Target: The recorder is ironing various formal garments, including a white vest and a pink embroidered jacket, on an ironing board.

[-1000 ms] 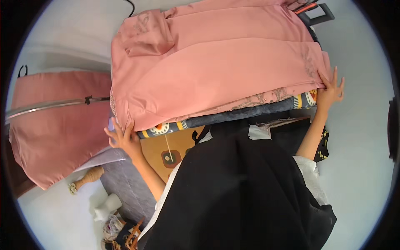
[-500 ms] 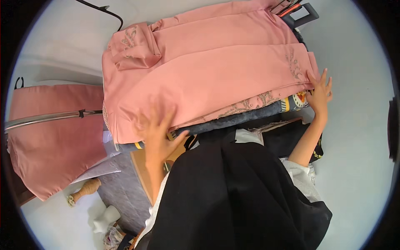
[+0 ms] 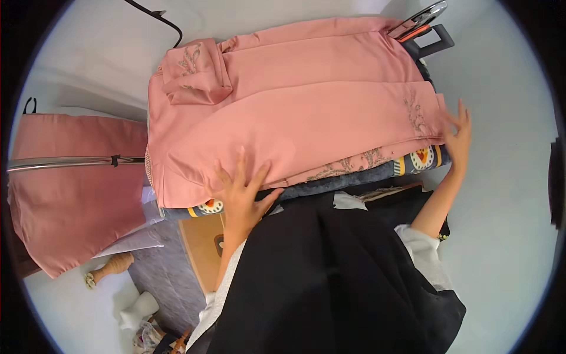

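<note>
A pink satin garment (image 3: 295, 112) with beaded embroidery lies spread over a padded board. Its folded bunch with beadwork (image 3: 194, 74) rests at the far left. Under its near edge shows the dark grey patterned board cover (image 3: 348, 179). My left hand (image 3: 243, 194) lies on the near left part of the garment, fingers spread. At the garment's right end, by the beaded cuff, my right hand (image 3: 460, 138) has its fingers apart, slightly blurred, and holds nothing. Whether its fingertips touch the cloth I cannot tell.
An iron (image 3: 427, 38) stands at the far right end of the board. Pink cloth (image 3: 76, 194) hangs left beside a metal rail (image 3: 76, 163). A woven vase (image 3: 112, 268) and a white bust form (image 3: 140, 310) are lower left. A wooden surface (image 3: 203, 245) sits below the board.
My left hand has shifted right along the garment's near edge. My right hand stays at the right end, its fingers slightly moved. The view has shifted a little.
</note>
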The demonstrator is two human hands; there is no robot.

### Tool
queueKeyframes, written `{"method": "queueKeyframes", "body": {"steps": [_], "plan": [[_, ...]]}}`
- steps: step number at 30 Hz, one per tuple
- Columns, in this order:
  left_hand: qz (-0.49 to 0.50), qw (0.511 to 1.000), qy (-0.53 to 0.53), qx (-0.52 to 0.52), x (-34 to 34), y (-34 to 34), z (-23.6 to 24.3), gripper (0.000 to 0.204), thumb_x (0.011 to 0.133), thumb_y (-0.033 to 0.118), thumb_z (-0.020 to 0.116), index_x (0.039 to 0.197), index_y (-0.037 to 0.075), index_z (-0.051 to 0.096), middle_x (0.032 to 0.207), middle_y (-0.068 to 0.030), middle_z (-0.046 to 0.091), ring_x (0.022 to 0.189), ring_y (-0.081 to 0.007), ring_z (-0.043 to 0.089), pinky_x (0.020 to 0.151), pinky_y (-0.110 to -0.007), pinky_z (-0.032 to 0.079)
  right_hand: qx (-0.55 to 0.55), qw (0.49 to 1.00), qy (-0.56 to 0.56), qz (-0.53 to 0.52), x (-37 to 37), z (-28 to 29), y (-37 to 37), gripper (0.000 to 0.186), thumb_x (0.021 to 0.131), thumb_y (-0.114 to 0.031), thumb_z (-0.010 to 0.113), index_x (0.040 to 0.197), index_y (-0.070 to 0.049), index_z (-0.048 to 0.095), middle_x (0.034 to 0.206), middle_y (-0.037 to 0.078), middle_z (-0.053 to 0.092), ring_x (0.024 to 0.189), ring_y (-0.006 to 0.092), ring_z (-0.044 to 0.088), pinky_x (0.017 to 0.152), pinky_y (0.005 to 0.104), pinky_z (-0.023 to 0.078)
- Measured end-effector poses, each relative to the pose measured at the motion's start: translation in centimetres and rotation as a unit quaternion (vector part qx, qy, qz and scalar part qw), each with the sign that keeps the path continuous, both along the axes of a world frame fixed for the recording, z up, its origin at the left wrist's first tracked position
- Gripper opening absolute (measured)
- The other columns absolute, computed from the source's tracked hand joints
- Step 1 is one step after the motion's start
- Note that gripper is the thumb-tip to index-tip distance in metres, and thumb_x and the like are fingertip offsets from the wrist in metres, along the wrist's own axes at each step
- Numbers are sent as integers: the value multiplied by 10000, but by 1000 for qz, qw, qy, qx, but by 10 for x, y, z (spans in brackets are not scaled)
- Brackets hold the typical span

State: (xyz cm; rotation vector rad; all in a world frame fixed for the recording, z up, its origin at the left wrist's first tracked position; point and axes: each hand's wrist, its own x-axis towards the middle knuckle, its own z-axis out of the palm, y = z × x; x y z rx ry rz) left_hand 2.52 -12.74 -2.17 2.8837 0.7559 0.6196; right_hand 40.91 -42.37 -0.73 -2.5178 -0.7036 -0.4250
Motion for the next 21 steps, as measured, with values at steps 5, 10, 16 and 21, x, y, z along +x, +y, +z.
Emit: {"method": "queueKeyframes", "body": {"steps": [5,10,16,21], "plan": [[-28,995,-92,-8,18,-20,-26,570,650,482,750,1180,329,606,1411,-104,391,1345,-408,176,1026,-598,-21,307,950,50,22,104,12,47,607,701,-241,707,1270,-121,532,1408,139,376,1297,288,340,1051,385,264],[-8,995,-86,46,20,-20,-37,546,656,530,726,1157,338,624,1413,-90,393,1374,-363,108,1027,-574,-15,357,922,93,-112,182,-16,115,638,632,-329,773,1191,-84,588,1148,134,589,1116,274,521,943,352,379],[-26,989,-109,99,17,-18,-50,508,690,547,685,1156,352,622,1380,-76,434,1385,-325,113,1039,-551,-1,427,898,-46,-90,181,-33,150,268,656,-201,735,856,-36,667,868,85,660,775,218,603,745,363,457],[-37,986,-107,125,17,-15,-56,464,731,524,646,1166,364,613,1374,-23,447,1401,-319,66,1042,-550,-20,394,858,-328,11,125,10,171,103,621,-31,658,722,-32,634,1028,53,652,845,231,577,758,325,456]]}}
